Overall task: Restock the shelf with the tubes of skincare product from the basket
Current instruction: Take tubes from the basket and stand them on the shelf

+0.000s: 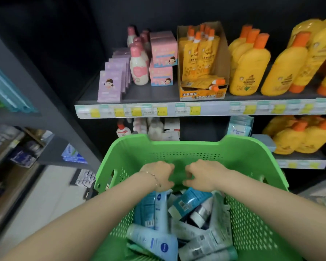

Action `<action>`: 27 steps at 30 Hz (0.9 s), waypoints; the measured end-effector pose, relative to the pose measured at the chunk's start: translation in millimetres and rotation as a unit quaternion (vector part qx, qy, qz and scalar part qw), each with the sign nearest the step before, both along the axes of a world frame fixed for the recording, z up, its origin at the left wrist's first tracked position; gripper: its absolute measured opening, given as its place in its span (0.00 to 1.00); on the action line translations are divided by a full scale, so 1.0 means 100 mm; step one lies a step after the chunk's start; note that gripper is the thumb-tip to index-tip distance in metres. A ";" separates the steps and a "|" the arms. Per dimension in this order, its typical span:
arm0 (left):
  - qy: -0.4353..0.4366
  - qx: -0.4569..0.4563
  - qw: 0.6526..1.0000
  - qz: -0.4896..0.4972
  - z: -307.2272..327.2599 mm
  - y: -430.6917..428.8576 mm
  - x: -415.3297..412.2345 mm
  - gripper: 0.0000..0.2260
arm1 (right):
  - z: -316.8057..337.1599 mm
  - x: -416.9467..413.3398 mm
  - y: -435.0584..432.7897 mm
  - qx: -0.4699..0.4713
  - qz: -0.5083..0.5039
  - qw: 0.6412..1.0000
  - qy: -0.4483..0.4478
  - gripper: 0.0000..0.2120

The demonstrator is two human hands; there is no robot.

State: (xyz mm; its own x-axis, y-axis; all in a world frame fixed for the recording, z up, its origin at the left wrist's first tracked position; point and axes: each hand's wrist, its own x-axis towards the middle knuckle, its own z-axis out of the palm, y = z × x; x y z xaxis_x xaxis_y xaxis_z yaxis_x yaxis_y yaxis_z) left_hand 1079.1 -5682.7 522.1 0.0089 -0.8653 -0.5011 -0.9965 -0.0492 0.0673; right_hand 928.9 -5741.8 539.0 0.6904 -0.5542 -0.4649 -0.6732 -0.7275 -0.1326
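Forearms (79,227) enter from bottom edge, both reaching into green basket (239,147), which sits before shelf (158,95). Left grip (159,175): fingers curled down round top end of pale-blue tube (161,206), which stands nearly upright against the pile; looks held, not yet lifted clear. Right grip (205,175): fingers hooked, just above teal tube (191,199); can't tell whether it has hold of anything. Other tubes (201,242) lie loose & crosswise in basket bottom, one across the pale-blue tube's lower end. Risk (judgement): a hold at one end only of a slick tube may slip on the way up; overlapping neighbours could be dragged up w/ it & spill over basket wall. Shelf is crowded w/ lilac boxes (110,87) & pink-capped bottle (138,68), so a careless placing could topple them. Position: pale-blue tube directly under & touching left grip; teal tube just below right grip, contact unclear.
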 end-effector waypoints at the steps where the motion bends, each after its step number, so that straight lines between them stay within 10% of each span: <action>1: 0.002 0.014 1.000 0.008 -0.07 0.00 0.02 0.19 | -0.04 0.00 -0.01 0.011 0.000 1.000 0.012 0.18; 18: 0.016 0.120 0.993 0.009 -0.83 0.20 0.21 0.33 | -0.20 0.04 -0.06 0.097 0.015 0.990 0.104 0.25; 27: 0.025 0.102 0.994 0.021 -0.77 0.11 0.25 0.20 | -0.25 0.04 -0.09 0.097 0.016 0.988 0.117 0.23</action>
